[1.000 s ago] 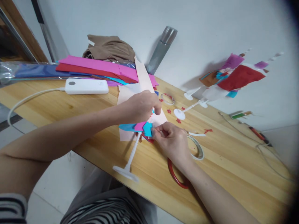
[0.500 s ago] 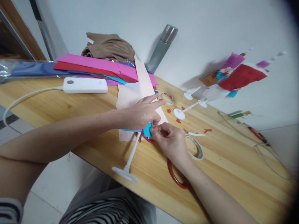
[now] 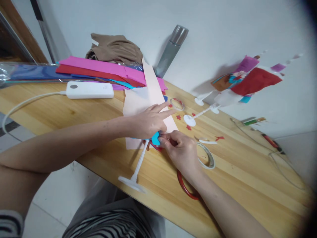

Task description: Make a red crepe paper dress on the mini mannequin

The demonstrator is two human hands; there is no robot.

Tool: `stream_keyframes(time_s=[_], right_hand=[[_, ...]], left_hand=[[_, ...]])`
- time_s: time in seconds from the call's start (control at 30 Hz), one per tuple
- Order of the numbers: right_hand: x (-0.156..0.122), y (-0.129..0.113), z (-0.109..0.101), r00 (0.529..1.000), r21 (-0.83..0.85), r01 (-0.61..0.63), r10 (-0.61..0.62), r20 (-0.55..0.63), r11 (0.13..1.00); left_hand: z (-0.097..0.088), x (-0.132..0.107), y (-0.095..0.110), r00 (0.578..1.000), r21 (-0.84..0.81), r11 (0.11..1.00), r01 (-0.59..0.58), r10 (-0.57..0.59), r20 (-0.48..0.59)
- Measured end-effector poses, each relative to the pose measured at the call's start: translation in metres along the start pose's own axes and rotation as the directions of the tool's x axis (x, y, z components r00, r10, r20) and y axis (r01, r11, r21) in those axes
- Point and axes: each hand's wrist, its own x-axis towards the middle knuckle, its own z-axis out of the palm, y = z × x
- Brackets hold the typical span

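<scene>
A small bright blue paper piece point(image 3: 155, 138) sits at the top of a white stand point(image 3: 140, 162) with a round base, which leans near the table's front edge. My right hand point(image 3: 182, 148) pinches the blue piece's right edge between thumb and forefinger. Above it, my left hand point(image 3: 148, 120) has its forefinger bent down onto the same piece, the outer fingers stretched out over pale pink paper point(image 3: 136, 100); its thumb is hidden. Red and brown bits show under the blue piece, mostly covered by the hands.
A white tape roll point(image 3: 209, 158) and a red ring point(image 3: 184, 186) lie beside my right forearm. Folded coloured sheets point(image 3: 99, 69), a white power bank point(image 3: 90, 90) and a grey flask point(image 3: 170, 49) are behind. Decorated white stands point(image 3: 189, 120) and small red cutouts point(image 3: 178, 117) are at right.
My left hand has shifted very slightly, its bent forefinger covering a little more of the blue piece. My right hand keeps its pinch in nearly the same place.
</scene>
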Motion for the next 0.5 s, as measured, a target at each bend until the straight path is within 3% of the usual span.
stream_keyframes(time_s=[0.27, 0.5], right_hand=[[-0.0059, -0.0002, -0.0016, 0.951, -0.238, 0.291, -0.308, -0.037, 0.927], [-0.0041, -0.0026, -0.0063, 0.916, -0.288, 0.370, -0.399, -0.049, 0.883]], left_hand=[[0.0035, -0.0008, -0.0041, 1.000, 0.030, 0.999, -0.026, 0.026, -0.002], [0.0018, -0.0007, -0.0028, 1.000, 0.053, 0.998, -0.015, 0.014, 0.011]])
